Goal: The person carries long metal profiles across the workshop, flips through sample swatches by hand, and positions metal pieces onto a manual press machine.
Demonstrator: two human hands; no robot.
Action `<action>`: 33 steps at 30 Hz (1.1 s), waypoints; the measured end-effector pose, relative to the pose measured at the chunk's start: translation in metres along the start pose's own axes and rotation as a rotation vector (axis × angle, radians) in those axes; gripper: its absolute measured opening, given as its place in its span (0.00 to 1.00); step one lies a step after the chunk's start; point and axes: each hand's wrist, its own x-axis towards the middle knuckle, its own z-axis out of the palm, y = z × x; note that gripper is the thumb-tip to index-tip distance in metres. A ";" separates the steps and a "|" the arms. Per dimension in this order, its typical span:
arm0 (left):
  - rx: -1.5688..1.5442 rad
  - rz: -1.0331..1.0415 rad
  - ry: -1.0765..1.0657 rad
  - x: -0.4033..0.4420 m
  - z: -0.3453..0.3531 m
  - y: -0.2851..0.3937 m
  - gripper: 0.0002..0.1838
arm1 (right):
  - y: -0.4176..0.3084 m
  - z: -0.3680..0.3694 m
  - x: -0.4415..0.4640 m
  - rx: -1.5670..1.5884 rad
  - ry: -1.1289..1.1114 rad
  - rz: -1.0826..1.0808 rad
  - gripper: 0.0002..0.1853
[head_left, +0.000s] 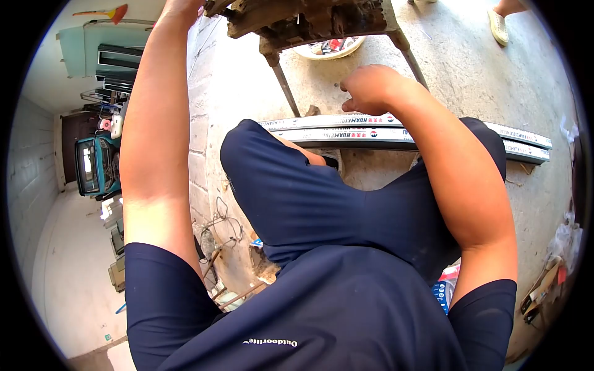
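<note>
My left hand (183, 7) reaches up to the top edge of the view beside a worn, dirty bench (322, 26) with thin legs. Its fingers are cut off by the frame, so what it touches is hidden. Over the floor in front of my knees hovers my right hand (373, 88), loosely curled, with thumb and forefinger apart and nothing visible in it. Just below that hand lie long bars wrapped in white printed film (337, 134), crossing the floor near my feet.
Beneath the bench stands a pale basin (331, 55) of small mixed items. Tangled wire (224, 226) lies to the left by my leg. A blue-green vehicle (98, 166) is farther left. Another person's shoe (497, 28) shows at upper right. Plastic and scraps (560, 247) line the right side.
</note>
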 end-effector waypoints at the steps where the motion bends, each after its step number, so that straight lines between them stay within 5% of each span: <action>1: 0.040 -0.029 0.007 0.000 -0.001 0.001 0.15 | 0.000 -0.001 0.000 0.000 0.002 -0.004 0.27; 4: -0.006 0.109 -0.004 0.013 -0.004 -0.015 0.16 | -0.001 -0.002 0.000 -0.001 0.007 -0.005 0.27; 19: -0.086 0.035 -0.063 0.005 -0.007 -0.003 0.18 | -0.002 -0.004 -0.001 0.005 -0.018 0.017 0.27; 22: 0.087 0.026 -0.077 0.007 -0.011 -0.001 0.17 | -0.003 -0.005 -0.001 0.011 -0.027 0.023 0.27; 28: 0.007 0.228 -0.147 0.037 -0.017 -0.033 0.21 | -0.001 0.002 0.002 0.020 0.053 0.010 0.22; 33: 0.198 0.065 -0.069 0.004 -0.006 0.013 0.16 | -0.001 0.001 0.001 0.014 0.059 0.006 0.22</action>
